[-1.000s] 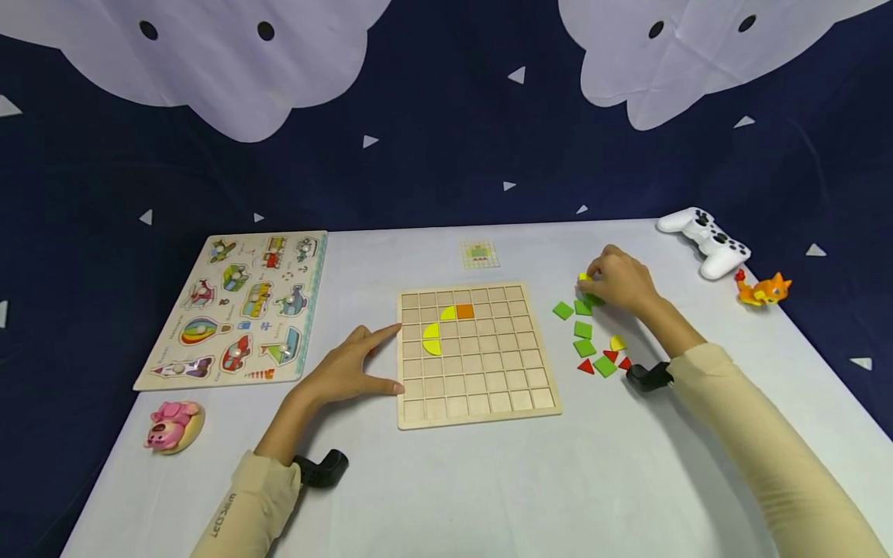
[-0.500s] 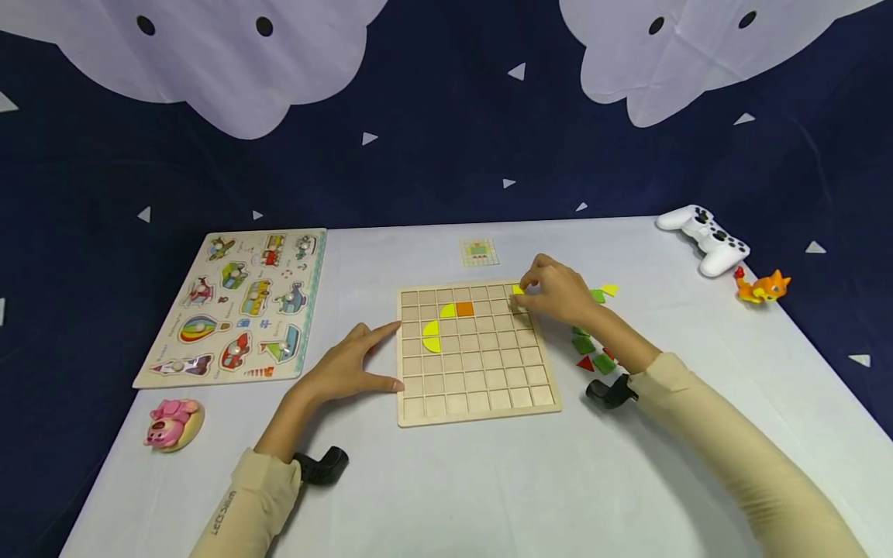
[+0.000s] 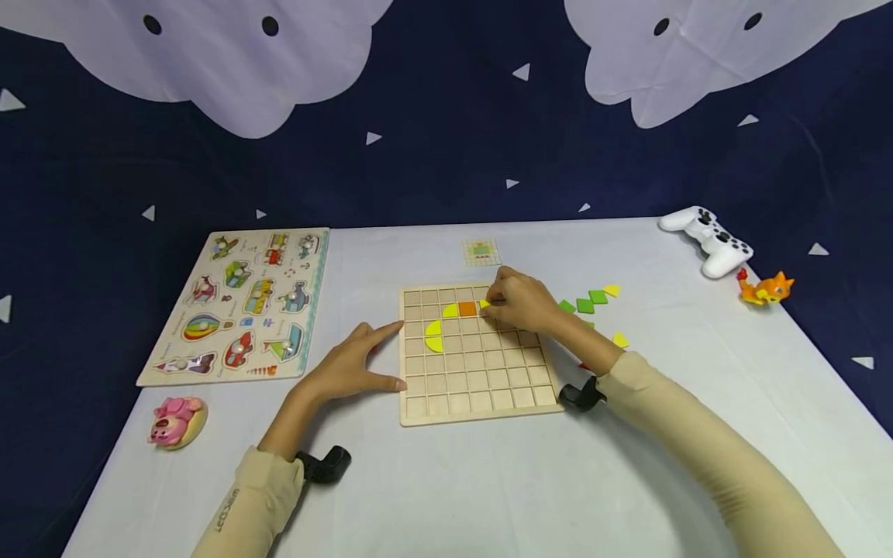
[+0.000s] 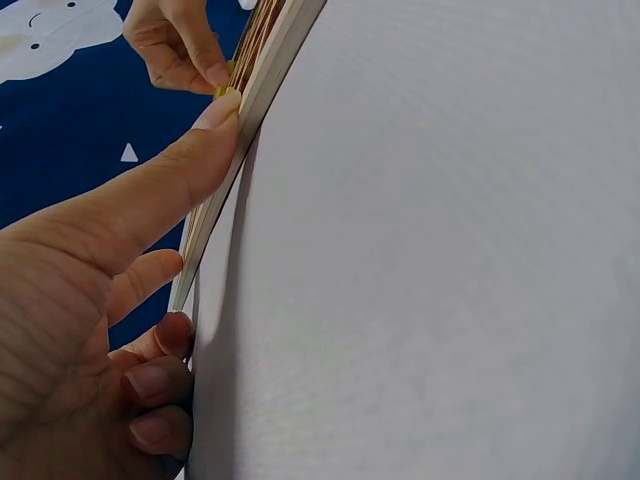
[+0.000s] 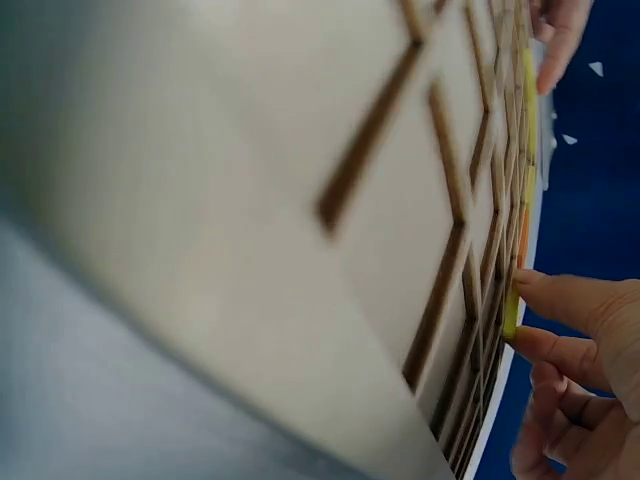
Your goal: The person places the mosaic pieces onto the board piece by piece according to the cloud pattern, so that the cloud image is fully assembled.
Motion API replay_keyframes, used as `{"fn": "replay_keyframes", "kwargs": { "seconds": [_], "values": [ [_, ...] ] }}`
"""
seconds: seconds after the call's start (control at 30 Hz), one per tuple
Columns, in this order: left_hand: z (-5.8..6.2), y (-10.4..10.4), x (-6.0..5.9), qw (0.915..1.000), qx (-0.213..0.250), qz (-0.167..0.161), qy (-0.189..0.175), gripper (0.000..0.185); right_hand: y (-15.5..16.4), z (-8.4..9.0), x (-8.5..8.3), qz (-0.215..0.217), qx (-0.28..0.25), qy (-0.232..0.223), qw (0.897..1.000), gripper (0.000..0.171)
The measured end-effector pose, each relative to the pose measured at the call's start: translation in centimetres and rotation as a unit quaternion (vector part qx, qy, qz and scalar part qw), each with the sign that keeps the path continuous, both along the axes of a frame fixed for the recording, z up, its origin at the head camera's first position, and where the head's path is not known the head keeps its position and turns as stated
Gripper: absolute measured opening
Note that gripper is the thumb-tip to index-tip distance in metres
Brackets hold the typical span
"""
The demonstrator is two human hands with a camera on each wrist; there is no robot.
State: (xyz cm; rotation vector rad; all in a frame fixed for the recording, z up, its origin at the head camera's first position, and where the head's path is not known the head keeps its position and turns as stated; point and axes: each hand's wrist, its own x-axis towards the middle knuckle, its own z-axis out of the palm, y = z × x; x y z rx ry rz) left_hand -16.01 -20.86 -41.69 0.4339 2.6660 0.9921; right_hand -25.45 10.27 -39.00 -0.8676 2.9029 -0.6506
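Observation:
My right hand (image 3: 523, 301) pinches a yellow quarter-round tile (image 5: 512, 315) between thumb and forefinger, over the upper part of a wooden grid board (image 3: 481, 418). The tile lies against the right side of an orange square tile (image 3: 467, 309) in the grid. To the left of that square sits another yellow rounded tile (image 3: 449, 310), with a yellow half-round shape (image 3: 433, 336) below it. My left hand (image 3: 349, 364) touches the board's left edge with its thumb and extended forefinger spread apart; its other fingers bend loosely in the left wrist view (image 4: 90, 300).
Several green tiles (image 3: 585, 306) and yellow tiles (image 3: 620, 340) lie right of the board, partly behind the right arm. A small pattern card (image 3: 481, 251) lies behind it. A picture puzzle (image 3: 244, 306), pink figure (image 3: 177, 422), white game controller (image 3: 708, 240) and orange toy (image 3: 766, 289) stand around.
My right hand has carried a yellow tile leftward from the loose tiles, across the board's upper right corner, to beside the orange square. My left hand has stayed at the board's edge.

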Motion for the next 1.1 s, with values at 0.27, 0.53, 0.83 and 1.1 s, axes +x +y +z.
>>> {"fn": "replay_keyframes", "kwargs": {
  "seconds": [0.27,0.53,0.83,1.1],
  "values": [
    [0.5,0.1,0.0,1.0000,-0.001,-0.004,0.004,0.100,-0.2,0.0,-0.1,-0.016,-0.043,-0.023,0.999,0.016],
    [0.6,0.1,0.1,1.0000,-0.001,-0.002,0.001,0.101,-0.4,-0.1,0.1,-0.008,-0.040,-0.034,0.999,0.015],
    [0.2,0.2,0.3,1.0000,0.000,0.005,-0.006,0.100,0.4,0.4,0.1,0.005,-0.006,-0.028,1.000,0.022],
    [-0.1,0.0,0.2,1.0000,-0.002,0.004,-0.005,0.100,4.5,1.4,-0.1,-0.035,-0.038,-0.034,0.998,0.025]
  ]
}}
